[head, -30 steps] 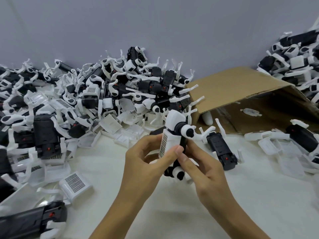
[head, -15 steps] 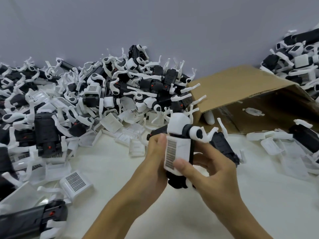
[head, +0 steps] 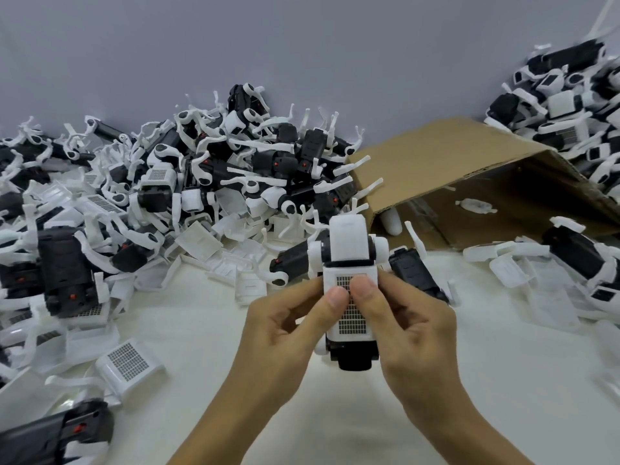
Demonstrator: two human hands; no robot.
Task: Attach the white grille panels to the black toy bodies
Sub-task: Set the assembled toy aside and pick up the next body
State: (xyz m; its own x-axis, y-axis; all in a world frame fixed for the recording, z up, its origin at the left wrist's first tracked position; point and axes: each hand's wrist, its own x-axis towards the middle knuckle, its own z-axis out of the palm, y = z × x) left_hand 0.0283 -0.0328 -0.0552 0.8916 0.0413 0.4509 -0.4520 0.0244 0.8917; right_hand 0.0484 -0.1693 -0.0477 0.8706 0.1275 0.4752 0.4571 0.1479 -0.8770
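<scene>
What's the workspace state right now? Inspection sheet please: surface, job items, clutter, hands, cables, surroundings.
Surface: white tabletop, bare near the camera.
Job's things: toy body held upright; white grille panel on its front.
Clutter: big parts pile left and centre; loose grille panel front left; smaller pile far right.
Hands: left hand and right hand grip the toy, both thumbs pressing on the panel.
Cables: nothing seen.
Surroundings: tipped cardboard box, grey wall.
</scene>
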